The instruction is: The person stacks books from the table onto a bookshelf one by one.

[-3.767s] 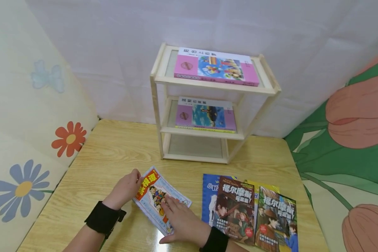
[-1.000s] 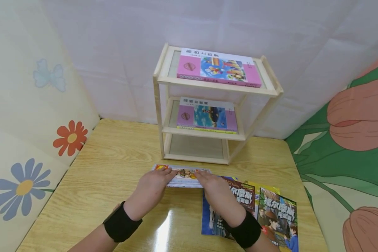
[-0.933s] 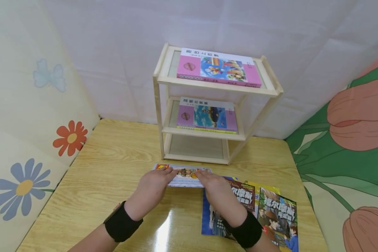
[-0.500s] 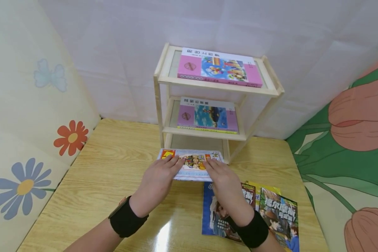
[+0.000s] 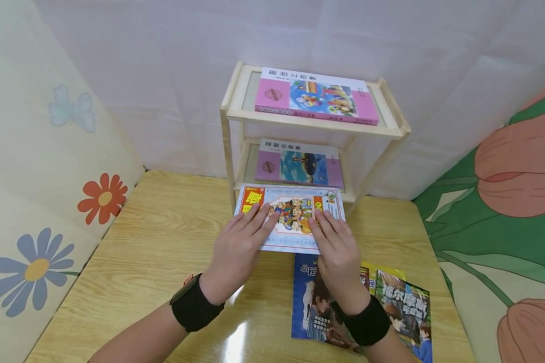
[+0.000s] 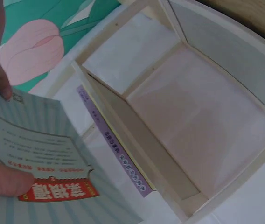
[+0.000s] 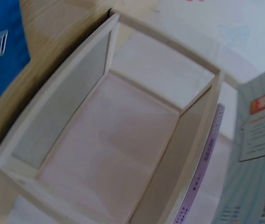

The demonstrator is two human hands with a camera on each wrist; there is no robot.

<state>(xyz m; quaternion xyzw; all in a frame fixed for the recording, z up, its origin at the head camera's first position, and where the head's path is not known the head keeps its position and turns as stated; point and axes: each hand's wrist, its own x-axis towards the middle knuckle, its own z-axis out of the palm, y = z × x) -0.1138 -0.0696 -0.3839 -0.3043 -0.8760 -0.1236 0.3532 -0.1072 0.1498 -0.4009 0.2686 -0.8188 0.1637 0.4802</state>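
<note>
Both hands hold a comic book with a red-and-yellow title and cartoon figures on its cover [image 5: 295, 239]. My left hand [image 5: 236, 254] grips its left part, fingers on top; in the left wrist view the thumb [image 6: 6, 181] presses the pale blue back cover [image 6: 34, 126]. On the right part, my right hand [image 5: 340, 262] lays its fingers over the cover, with its thumb underneath. The book is raised in front of the wooden rack [image 5: 313, 127], overlapping the middle shelf's front edge in the head view. Its back also shows in the right wrist view.
A pink book [image 5: 272, 96] lies on the top shelf, and purple-covered books [image 5: 269, 166] on the middle one. Below the right hand, a blue book [image 5: 301, 307], a brown book [image 5: 327, 322], a green book [image 5: 404, 297] and a yellow book [image 5: 388, 272] overlap on the table [image 5: 163, 222].
The comic book, first slanted on the table at left, is turned level between both hands. Over the last second it has risen and moved toward the rack, slightly right.
</note>
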